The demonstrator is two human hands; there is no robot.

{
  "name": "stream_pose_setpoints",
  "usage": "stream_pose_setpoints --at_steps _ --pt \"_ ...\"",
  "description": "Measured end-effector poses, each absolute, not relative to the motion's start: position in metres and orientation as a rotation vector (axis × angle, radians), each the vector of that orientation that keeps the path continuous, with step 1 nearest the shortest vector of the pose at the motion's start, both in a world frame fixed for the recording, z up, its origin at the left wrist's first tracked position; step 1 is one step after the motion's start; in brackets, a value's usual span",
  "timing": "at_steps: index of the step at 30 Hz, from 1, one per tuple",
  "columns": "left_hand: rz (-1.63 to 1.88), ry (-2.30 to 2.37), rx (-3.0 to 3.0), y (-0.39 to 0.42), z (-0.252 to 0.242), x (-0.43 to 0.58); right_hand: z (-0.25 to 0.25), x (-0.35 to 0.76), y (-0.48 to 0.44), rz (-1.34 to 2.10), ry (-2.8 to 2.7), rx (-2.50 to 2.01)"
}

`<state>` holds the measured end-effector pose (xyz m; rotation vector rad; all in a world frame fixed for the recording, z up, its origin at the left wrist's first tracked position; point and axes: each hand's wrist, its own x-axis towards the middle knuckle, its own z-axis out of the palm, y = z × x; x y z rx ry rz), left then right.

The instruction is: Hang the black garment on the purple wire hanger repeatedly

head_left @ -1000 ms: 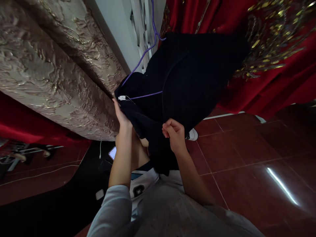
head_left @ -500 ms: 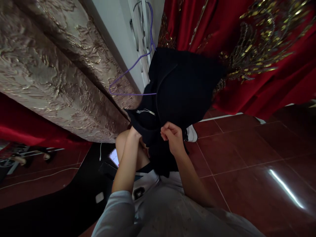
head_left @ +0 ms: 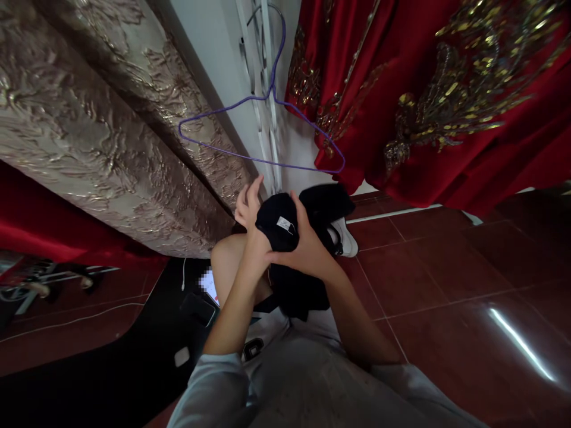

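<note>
A black garment [head_left: 307, 208] with a small white label is bunched up in front of me, off its hanger. My right hand [head_left: 306, 249] wraps round the bundle from below, thumb up over the cloth. My left hand [head_left: 247, 205] is against the bundle's left side, with its fingers raised and apart. A thin purple wire hanger [head_left: 263, 137] hangs bare above my hands on a white rail.
A red dress with gold embroidery [head_left: 446, 95] hangs at the right. A beige brocade fabric [head_left: 98, 131] hangs at the left. Below are dark red floor tiles [head_left: 446, 285], a white shoe [head_left: 345, 238], a phone [head_left: 209, 285] and a white cable [head_left: 66, 318].
The black garment has come down off the purple hanger and is now bunched between my hands. The hanger swings free. My left hand has opened, and my right has shifted under the bundle.
</note>
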<state>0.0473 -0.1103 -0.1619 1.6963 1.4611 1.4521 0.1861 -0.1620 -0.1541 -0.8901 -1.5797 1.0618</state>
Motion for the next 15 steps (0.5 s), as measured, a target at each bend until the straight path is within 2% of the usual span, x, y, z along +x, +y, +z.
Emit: stream_pose_setpoints --at_steps 3,7,12,15 --pt "1.481 1.188 1.783 -0.112 -0.156 0.048 -0.155 0.179 -0.163 1.116 -1.489 -0.905" --pt "1.201 0.833 1.678 -0.114 -0.154 0.025 -0.136 0.197 -0.152 1.130 -1.642 -0.863" --pt "0.659 0.929 1.970 -0.102 -0.162 -0.018 -0.089 0.231 -0.106 0.808 -1.633 -0.875" --pt "0.474 1.088 2.157 -0.089 -0.168 -0.043 -0.084 0.226 -0.054 0.602 -1.512 -0.852"
